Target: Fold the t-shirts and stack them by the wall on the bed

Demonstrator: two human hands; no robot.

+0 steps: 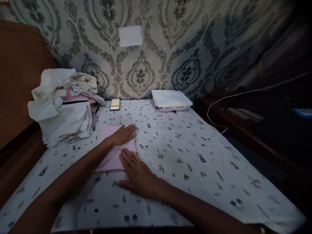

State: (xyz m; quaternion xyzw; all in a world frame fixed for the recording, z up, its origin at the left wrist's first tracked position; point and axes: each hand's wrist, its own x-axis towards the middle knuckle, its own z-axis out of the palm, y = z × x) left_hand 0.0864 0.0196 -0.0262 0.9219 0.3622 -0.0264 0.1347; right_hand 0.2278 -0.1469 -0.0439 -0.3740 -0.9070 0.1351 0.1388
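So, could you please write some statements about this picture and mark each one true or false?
1. The left hand rests on the folded pink cloth. True.
2. The right hand grips the phone. False: this hand lies flat, its fingers on the pink cloth, and the phone lies apart.
3. The folded stack has a white piece on top. True.
4. The rumpled cloth pile is right of the folded stack. False: it is on the left.
5. The phone lies between the pile and the stack. True.
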